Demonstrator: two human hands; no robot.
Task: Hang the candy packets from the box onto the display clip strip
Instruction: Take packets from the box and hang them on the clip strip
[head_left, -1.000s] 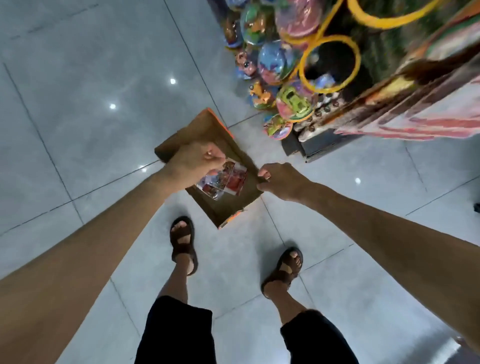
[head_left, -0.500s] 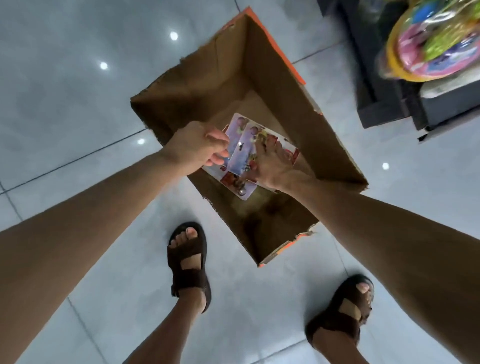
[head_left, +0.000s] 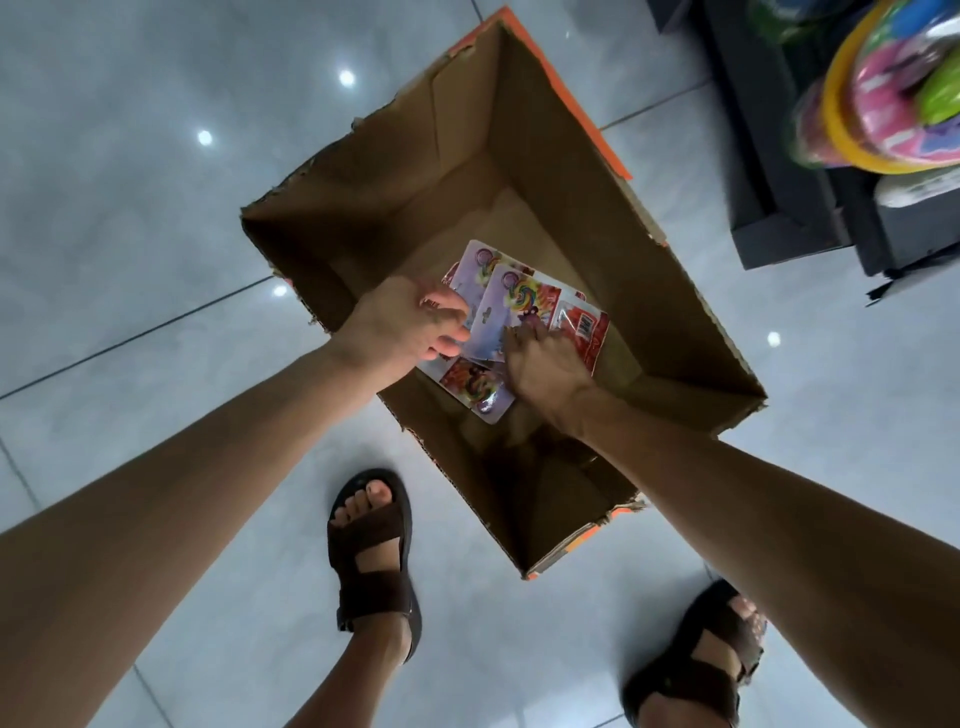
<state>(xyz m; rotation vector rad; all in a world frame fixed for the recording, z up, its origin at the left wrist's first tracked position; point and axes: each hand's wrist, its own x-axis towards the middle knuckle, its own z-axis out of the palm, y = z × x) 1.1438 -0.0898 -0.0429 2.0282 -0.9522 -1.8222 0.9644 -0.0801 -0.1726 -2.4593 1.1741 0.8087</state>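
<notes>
Cardboard box (head_left: 571, 171), open top, seen from above; it stands cornerwise on the floor (head_left: 156, 208), one corner toward the person. A small pile of flat packets (head_left: 511, 306) lies on the box btm, close to the near-left wall. They overlap like fanned cards. Long axes run approx far-to-near, tilted a bit to the right at the far end. Top two show a round hang hole at the far end, w/ lollipop swirl art on a pale purple card. One underneath points the other way, its hole at the near end. A red packet (head_left: 584, 327) at the pile's right edge lies back up, barcode showing.

L hand (head_left: 395, 327) reaches in over the near-left wall, fingers curled, gripping the pile's left edge. R hand (head_left: 545, 369) is lower in the box, back of hand up, fingers down on the pile's near-right part; can't tell if it grips or only presses.

Floor is large glossy grey tiles w/ thin dark joints, and ceiling lights reflect as white dots. Box walls are matte brown corrugated card w/ ragged torn rims and orange print outside. Person's feet in dark brown strap sandals (head_left: 371, 561) stand near the box's near corner. At top right, blurred bright plastic toys (head_left: 883, 88), round, pink, yellow and green, sit above a dark shelf base (head_left: 779, 171).
</notes>
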